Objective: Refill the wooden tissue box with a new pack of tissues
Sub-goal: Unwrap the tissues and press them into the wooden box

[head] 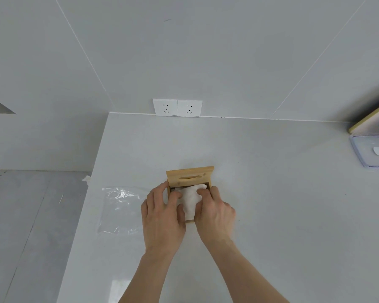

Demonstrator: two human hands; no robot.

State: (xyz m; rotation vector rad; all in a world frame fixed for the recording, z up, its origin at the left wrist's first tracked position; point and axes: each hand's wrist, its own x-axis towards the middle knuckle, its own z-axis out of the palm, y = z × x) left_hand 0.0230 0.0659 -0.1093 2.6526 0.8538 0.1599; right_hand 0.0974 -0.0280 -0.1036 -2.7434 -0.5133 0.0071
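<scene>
The wooden tissue box (pixel 190 220) sits on the white counter (pixel 271 193), mostly covered by both hands. Its slotted wooden lid (pixel 189 177) stands raised at the far end. A stack of white tissues (pixel 189 199) lies in the open box. My left hand (pixel 162 217) rests on the left side of the stack, fingers on the tissues. My right hand (pixel 214 213) presses the stack from the right, fingertips curled over the top sheet. An empty clear plastic wrapper (pixel 120 209) lies flat to the left of the box.
A double wall socket (pixel 177 107) sits at the counter's back edge. At the far right stand a clear plastic container (pixel 370 152) and a leaning board (pixel 368 119). The counter's left edge drops to a grey floor (pixel 31 215).
</scene>
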